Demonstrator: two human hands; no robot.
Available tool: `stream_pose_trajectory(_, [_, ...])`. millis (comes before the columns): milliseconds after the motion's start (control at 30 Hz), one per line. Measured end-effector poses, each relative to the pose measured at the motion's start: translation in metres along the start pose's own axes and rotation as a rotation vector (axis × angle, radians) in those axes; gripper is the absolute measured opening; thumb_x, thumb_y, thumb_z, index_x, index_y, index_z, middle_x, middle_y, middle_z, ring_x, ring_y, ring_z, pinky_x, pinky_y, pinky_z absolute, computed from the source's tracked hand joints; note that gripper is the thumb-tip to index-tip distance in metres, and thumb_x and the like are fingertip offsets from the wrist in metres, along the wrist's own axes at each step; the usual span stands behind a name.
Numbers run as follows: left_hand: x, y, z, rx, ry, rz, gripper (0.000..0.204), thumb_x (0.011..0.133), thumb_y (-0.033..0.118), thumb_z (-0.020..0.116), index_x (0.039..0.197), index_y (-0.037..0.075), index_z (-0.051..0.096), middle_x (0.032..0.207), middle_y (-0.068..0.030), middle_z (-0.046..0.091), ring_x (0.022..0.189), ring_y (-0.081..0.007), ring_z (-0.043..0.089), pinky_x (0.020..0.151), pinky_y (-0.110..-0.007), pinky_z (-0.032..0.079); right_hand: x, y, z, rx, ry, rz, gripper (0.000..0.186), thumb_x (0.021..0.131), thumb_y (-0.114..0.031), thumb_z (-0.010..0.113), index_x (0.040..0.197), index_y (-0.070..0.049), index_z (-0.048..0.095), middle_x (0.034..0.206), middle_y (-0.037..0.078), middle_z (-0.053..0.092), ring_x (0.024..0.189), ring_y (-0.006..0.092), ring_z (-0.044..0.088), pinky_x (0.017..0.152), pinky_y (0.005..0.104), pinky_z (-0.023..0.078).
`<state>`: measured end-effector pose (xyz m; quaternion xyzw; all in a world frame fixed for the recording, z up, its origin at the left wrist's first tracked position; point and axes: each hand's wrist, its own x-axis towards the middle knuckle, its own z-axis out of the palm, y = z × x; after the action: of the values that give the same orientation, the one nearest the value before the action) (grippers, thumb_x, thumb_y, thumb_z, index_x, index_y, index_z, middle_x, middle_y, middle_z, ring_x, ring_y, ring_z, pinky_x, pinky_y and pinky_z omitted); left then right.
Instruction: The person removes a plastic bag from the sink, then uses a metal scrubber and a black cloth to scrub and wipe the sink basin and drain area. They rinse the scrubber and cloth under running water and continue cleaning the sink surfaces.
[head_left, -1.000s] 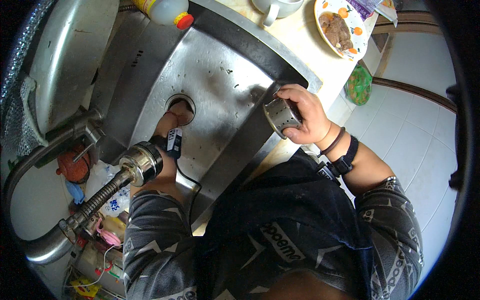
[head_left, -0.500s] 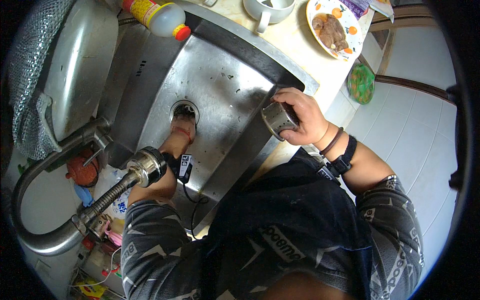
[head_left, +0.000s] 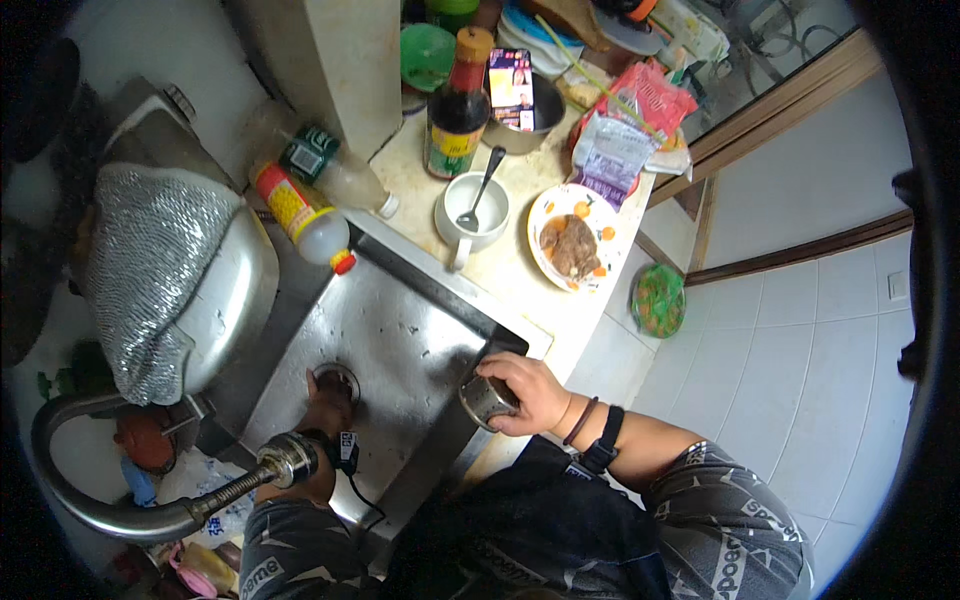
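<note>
Right of the sink drain point(head_left: 354, 378), a strainer basket point(head_left: 484, 399) is being gripped by the right hand point(head_left: 532, 393); the nearer left hand's point(head_left: 329, 393) grip is being hidden.

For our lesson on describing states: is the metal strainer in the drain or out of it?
Out: the strainer is in the right hand, well apart from the drain, where the left hand is.

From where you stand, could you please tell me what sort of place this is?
Probably a home kitchen: there is a grey stainless-steel sink with a curved metal faucet, and a white, orange-patterned plate of brown food on the pale counter.
</note>
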<state>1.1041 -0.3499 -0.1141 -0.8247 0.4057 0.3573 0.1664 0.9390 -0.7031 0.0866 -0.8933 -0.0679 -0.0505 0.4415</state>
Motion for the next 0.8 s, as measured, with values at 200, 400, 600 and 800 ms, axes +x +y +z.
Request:
stream_pose_trajectory(200, [0.015, 0.001, -0.004, -0.106, -0.064, -0.084, 0.052, 0.096, 0.034, 0.045, 0.139, 0.006, 0.042, 0.143, -0.0138, 0.04, 0.135, -0.0299, 0.032, 0.116, -0.049, 0.013, 0.001, 0.0, -0.001, 0.03, 0.029, -0.033, 0.065, 0.067, -0.04, 0.072, 0.118, -0.003, 0.053, 0.112, 0.018, 0.057, 0.092, 0.0358, 0.061, 0.079, 0.0392, 0.052])
stream_pose_trajectory(400, [0.015, 0.002, -0.016, -0.18, -0.076, -0.136, 0.052, 0.096, 0.035, 0.045, 0.138, 0.005, 0.043, 0.143, -0.0139, 0.041, 0.134, -0.0299, 0.033, 0.115, -0.048, 0.015, -0.002, 0.001, 0.0, 0.024, 0.037, -0.036, 0.064, 0.067, -0.038, 0.072, 0.117, -0.003, 0.054, 0.112, 0.018, 0.057, 0.092, 0.0355, 0.061, 0.078, 0.0389, 0.051])
stream_pose_trajectory(600, [0.015, 0.003, -0.017, -0.254, -0.081, -0.176, 0.052, 0.096, 0.035, 0.045, 0.138, 0.005, 0.043, 0.142, -0.014, 0.042, 0.133, -0.0299, 0.034, 0.114, -0.048, 0.016, 0.0, -0.001, -0.002, 0.037, 0.026, -0.022, 0.064, 0.067, -0.038, 0.072, 0.117, -0.003, 0.054, 0.113, 0.018, 0.057, 0.093, 0.0353, 0.061, 0.079, 0.0387, 0.052])
stream_pose_trajectory(800, [0.014, 0.004, -0.018, -0.346, -0.084, -0.216, 0.052, 0.096, 0.035, 0.045, 0.138, 0.005, 0.044, 0.141, -0.0142, 0.043, 0.131, -0.0299, 0.035, 0.113, -0.047, 0.017, -0.001, 0.0, -0.001, 0.045, 0.026, -0.008, 0.063, 0.067, -0.037, 0.073, 0.117, -0.003, 0.054, 0.113, 0.018, 0.057, 0.094, 0.0354, 0.061, 0.079, 0.0389, 0.052])
